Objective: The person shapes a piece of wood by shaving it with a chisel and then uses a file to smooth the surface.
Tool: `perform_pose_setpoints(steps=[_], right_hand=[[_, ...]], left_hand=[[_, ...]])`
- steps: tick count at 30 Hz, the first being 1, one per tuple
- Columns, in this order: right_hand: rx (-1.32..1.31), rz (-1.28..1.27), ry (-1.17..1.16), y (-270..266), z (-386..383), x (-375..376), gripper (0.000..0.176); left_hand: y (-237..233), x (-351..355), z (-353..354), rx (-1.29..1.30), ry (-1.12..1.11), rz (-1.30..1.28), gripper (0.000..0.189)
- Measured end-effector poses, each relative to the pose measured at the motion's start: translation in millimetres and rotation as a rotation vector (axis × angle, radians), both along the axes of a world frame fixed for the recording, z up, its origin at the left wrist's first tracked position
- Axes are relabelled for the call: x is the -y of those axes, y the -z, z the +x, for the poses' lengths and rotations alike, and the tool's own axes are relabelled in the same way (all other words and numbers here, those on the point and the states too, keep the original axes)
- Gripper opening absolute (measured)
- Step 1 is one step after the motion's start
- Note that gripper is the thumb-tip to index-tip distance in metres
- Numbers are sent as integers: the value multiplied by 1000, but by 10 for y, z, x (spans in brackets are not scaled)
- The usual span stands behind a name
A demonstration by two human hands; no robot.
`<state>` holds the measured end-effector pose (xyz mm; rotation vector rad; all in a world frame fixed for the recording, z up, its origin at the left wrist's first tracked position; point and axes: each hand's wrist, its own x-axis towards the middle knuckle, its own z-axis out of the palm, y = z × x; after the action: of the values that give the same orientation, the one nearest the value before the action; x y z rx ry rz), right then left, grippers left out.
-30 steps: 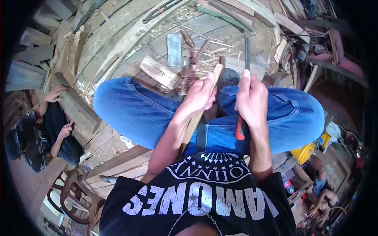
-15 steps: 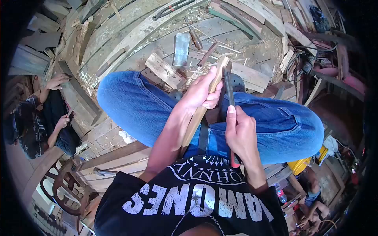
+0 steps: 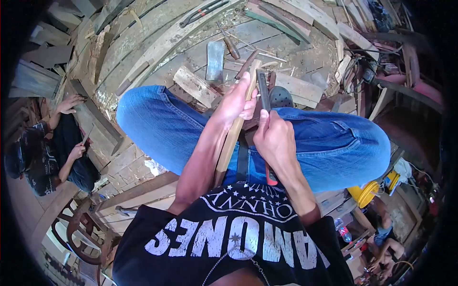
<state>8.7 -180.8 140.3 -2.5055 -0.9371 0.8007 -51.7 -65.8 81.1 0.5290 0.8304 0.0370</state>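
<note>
My left hand is wrapped around a long, narrow wood strip, whose lower end rests near my lap and whose far end points forward. In my right hand is a dark flat file with a red handle end showing below the fist. The file lies alongside the strip's far end, on its right, its tip close to the wood. My thumb presses along the top of the file. Both hands are over my crossed legs in blue jeans.
Wood offcuts, a grey metal blade-like piece, a wooden-handled tool and pliers lie on the floor ahead. At left a person sits by a board. Yellow containers stand at right.
My right hand and the file have moved forward and to the left. The wood strip's far end has shifted slightly the same way, still in my left hand.
</note>
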Motion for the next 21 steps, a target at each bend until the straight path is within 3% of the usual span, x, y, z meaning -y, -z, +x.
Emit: perform_pose_setpoints(steps=[10,12,13,14,16,17,20,21], right_hand=[[-1,87,77,152,-75,7,31],[110,411,162,270,125,-103,32],[-164,220,463,-180,346,-373,46],[-167,232,468,-48,411,-406,46],[-107,461,344,196,482,-159,48],[-259,366,421,-63,396,-159,46],[-493,407,588,-139,449,-93,41],[-531,381,611,-222,446,-103,20]], left_hand=[[20,20,73,-62,53,132,55],[65,287,57,-178,122,379,55],[164,539,-2,-89,257,184,55],[104,514,-33,-29,254,2,55],[20,387,21,-157,131,139,54],[62,371,25,-88,133,24,53],[6,244,-61,-24,122,-46,53],[-7,223,-47,-26,119,-48,54]])
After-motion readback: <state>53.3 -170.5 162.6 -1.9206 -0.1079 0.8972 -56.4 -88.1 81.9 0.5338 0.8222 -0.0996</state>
